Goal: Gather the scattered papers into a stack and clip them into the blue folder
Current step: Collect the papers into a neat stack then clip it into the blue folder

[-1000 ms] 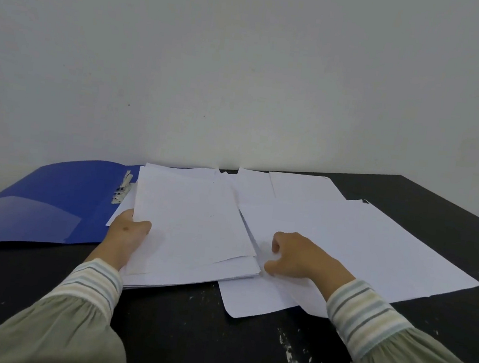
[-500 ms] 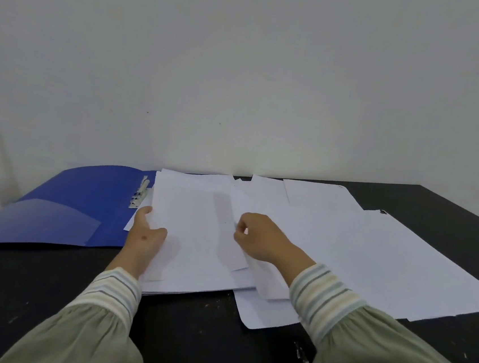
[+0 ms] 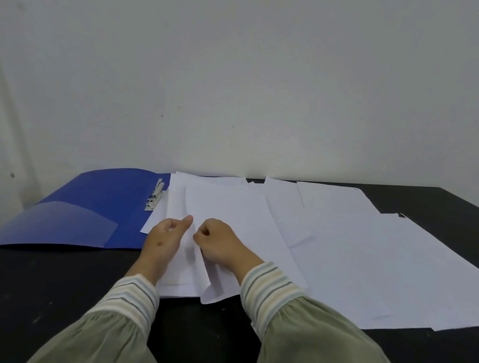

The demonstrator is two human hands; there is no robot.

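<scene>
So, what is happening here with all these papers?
A person is gathering loose white sheets on a black table. The left hand grips the left edge of the stack, which partly lies on the open blue folder. The right hand pinches a sheet on top of it. More sheets lie spread to the right, and nothing is under the clip yet.

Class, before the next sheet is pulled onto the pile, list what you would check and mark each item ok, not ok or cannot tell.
1. Blue folder lies open: ok.
2. Metal clip uncovered by paper: ok.
3. Left hand holds the gathered stack: ok.
4. Right hand grips a sheet: ok, fingers curled on paper.
5. All loose sheets gathered: not ok, several spread to the right.
6. Stack edges squared: not ok, corners fan out at the near edge.
</scene>
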